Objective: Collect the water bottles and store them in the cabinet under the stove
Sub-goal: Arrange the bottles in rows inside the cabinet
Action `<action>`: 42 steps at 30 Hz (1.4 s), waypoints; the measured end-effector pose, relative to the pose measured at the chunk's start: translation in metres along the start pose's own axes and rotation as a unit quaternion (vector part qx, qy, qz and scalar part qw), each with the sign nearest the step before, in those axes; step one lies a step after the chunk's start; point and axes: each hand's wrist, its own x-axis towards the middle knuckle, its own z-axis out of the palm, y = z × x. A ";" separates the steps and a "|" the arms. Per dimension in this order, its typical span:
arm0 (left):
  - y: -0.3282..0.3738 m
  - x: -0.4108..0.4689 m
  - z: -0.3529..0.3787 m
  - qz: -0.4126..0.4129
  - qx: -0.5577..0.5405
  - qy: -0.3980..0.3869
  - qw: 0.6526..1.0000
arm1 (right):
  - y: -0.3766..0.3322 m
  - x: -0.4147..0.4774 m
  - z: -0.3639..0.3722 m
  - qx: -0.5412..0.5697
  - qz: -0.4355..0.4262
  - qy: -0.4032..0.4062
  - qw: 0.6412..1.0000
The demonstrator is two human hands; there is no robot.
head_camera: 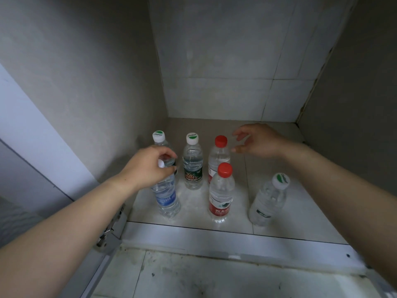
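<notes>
Bottles are sitting inside the cabinet already, six of them on its tiled floor, and your left hand is closing around the neck and cap of the blue-labelled bottle at the front left. Your right hand is hovering with fingers spread and gripping nothing, just beside the rear red-capped bottle. Behind your left hand, a green-topped bottle is standing by the side wall, with the dark-labelled bottle next to it. Nearer you, the front red-capped bottle is standing upright, and the bottle at the right seems to be tilting. They all look full, so probably weighty, with thin, smooth walls that give under pressure; you are likely safest gripping the stiff neck or the label band.
</notes>
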 end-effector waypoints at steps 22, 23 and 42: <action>0.074 0.020 0.072 0.102 -0.083 -0.110 0.985 | 0.031 -0.089 -0.012 -0.132 -0.016 -0.034 0.991; 0.075 0.019 0.071 0.103 -0.083 -0.112 0.985 | 0.031 -0.089 -0.011 -0.124 -0.018 -0.035 0.992; -0.008 -0.008 -0.021 0.022 0.049 -0.059 0.997 | -0.076 -0.078 -0.004 -0.071 -0.138 -0.112 0.982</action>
